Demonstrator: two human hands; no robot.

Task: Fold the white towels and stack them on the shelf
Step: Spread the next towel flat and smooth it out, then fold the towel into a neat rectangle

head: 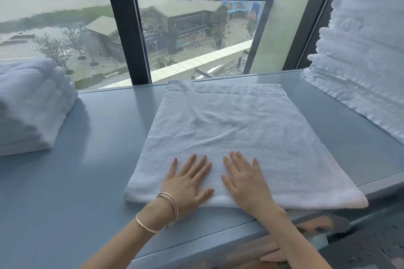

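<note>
Head view: right of the folded white towel stack (32, 105) on the blue-grey shelf (105, 148), I judge smoothing outward best before the next fold, so my left hand (185, 183) and right hand (242, 183) press flat, fingers spread, gripping nothing, on the near edge of the white terry towel (229, 124).

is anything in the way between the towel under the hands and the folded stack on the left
Nothing visible. Both the left hand and right hand lie flat on the towel, and only bare blue surface separates it from the left stack. The path to the right stack looks just as open.
</note>
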